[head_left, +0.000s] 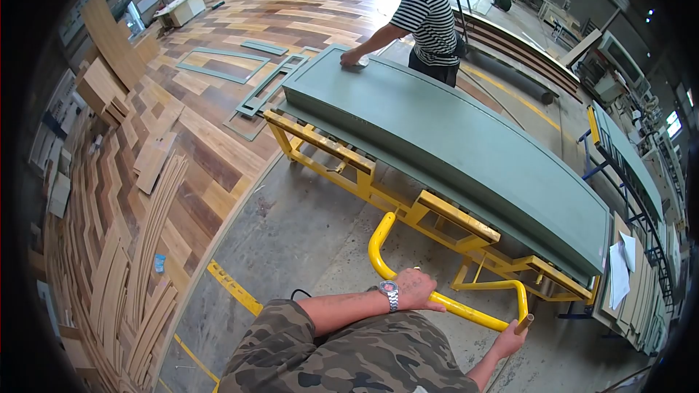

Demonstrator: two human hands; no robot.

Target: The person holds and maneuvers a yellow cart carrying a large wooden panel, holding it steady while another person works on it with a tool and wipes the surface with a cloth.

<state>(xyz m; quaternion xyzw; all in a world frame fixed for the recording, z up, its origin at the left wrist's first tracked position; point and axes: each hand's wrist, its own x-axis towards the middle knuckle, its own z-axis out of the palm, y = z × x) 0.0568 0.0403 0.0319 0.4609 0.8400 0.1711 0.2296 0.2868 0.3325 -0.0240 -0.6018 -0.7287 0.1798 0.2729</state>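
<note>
At the near edge of the scene, the left hand (415, 290) is closed in a grip around the yellow handle bar (451, 306) of the yellow cart (364, 175), while the right hand (511, 338) at the bar's right end is wrapped around a short wooden stick (526, 323). The green panel (451, 153) lies flat on the cart, its long axis running from far left to near right. At its far end, a co-worker's hand (352, 59) rests on the panel.

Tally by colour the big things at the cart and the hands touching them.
Green panel: 1
Yellow cart: 1
Wearer's hands on the yellow handle, left hand and right hand: 2
Co-worker's hand on the panel: 1
Total: 5
</note>
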